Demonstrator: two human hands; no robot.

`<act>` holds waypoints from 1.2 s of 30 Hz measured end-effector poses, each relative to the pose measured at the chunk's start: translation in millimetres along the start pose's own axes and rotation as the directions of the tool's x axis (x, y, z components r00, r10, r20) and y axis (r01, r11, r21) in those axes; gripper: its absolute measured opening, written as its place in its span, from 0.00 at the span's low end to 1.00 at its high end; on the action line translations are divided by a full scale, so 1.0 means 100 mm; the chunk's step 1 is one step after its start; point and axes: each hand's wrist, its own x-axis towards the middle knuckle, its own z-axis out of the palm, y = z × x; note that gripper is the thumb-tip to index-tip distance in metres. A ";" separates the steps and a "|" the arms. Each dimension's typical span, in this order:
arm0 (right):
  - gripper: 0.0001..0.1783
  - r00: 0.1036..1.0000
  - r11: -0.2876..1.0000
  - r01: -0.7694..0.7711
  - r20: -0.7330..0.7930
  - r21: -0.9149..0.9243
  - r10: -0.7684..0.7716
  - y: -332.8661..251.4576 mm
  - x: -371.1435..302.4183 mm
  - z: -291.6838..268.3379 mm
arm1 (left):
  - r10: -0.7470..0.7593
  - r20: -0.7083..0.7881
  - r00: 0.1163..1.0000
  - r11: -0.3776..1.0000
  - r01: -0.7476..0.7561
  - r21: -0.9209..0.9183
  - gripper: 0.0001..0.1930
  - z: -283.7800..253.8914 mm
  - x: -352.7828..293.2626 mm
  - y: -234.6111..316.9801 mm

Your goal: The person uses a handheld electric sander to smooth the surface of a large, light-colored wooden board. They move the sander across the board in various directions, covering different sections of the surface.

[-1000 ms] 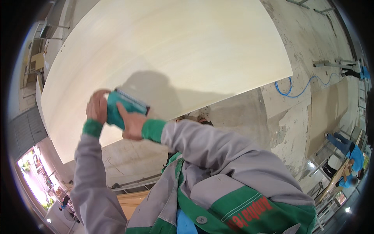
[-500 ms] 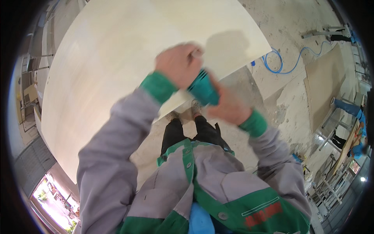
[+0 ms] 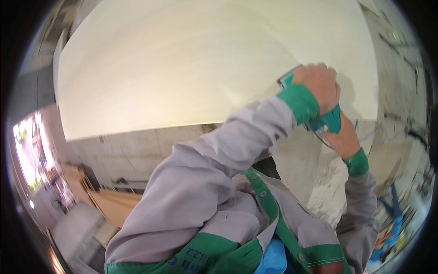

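My left hand [image 3: 315, 86] is closed over the front of a teal power sander [image 3: 331, 121], whose flat front end pokes out past my knuckles on the left. Behind it, my right hand [image 3: 345, 139] wraps the tool's rear. The sander is over the right part of a large cream-white panel [image 3: 182, 68], near its front edge. Whether its underside touches the panel is hidden by my left hand. A thin dark cord [image 3: 321, 140] hangs by the tool's rear end.
Bare concrete floor [image 3: 150, 153] runs along the panel's front edge. Light brown boards [image 3: 114, 205] lie at the lower left, near a bright opening [image 3: 29, 150]. At the lower right, someone in blue clothing [image 3: 392, 228] shows among blurred clutter.
My view has turned, so more of the panel's front edge shows. Both hands and the sander now appear farther right, with the sander's front end over the panel.
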 end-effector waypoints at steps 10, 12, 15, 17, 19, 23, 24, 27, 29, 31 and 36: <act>0.52 0.911 0.958 0.203 0.397 -0.201 -0.110 -2.35 0.51 2.77 | -0.342 -0.352 0.871 0.927 0.250 -0.280 0.09 -1.92 -2.70 -2.51; 0.53 0.860 0.939 0.259 0.496 -0.228 -0.116 -2.82 0.64 3.18 | -0.445 -0.417 0.792 0.890 0.338 -0.307 0.10 -2.25 -3.07 -2.87; 0.55 0.787 0.894 0.340 0.608 -0.292 -0.101 -3.53 0.77 3.79 | -0.588 -0.439 0.680 0.808 0.475 -0.347 0.14 -2.69 -3.63 -3.35; 0.55 0.738 0.856 0.427 0.659 -0.292 -0.143 -3.96 0.87 4.30 | -0.600 -0.554 0.577 0.793 0.518 -0.320 0.12 -2.97 -4.04 -3.73; 0.54 0.699 0.825 0.499 0.687 -0.267 -0.200 -4.34 0.95 4.86 | -0.634 -0.568 0.525 0.761 0.552 -0.340 0.14 -3.28 -4.42 -4.20; 0.47 0.622 0.703 0.685 0.654 -0.190 -0.430 -4.99 1.27 5.84 | -0.712 -0.542 0.447 0.662 0.684 -0.306 0.20 -3.98 -4.92 -5.10; 0.41 0.622 0.670 0.720 0.599 -0.182 -0.505 -5.16 1.38 6.09 | -0.710 -0.561 0.426 0.652 0.700 -0.293 0.21 -4.21 -4.97 -5.32; 0.39 0.555 0.624 0.769 0.629 -0.138 -0.544 -5.66 1.89 6.19 | -0.771 -0.521 0.366 0.527 0.826 -0.199 0.22 -4.84 -4.77 -5.72; 0.39 0.569 0.618 0.771 0.604 -0.155 -0.558 -5.78 2.12 6.07 | -0.781 -0.533 0.327 0.545 0.773 -0.325 0.22 -4.99 -4.41 -5.76; 0.40 0.624 0.638 0.740 0.573 -0.213 -0.532 -5.60 2.23 5.71 | -0.744 -0.423 0.517 0.556 0.830 0.036 0.22 -4.89 -3.97 -5.64; 0.46 0.737 0.756 0.580 0.591 -0.303 -0.329 -4.70 1.76 4.68 | -0.683 -0.449 0.577 0.726 0.601 -0.334 0.19 -3.86 -3.60 -4.68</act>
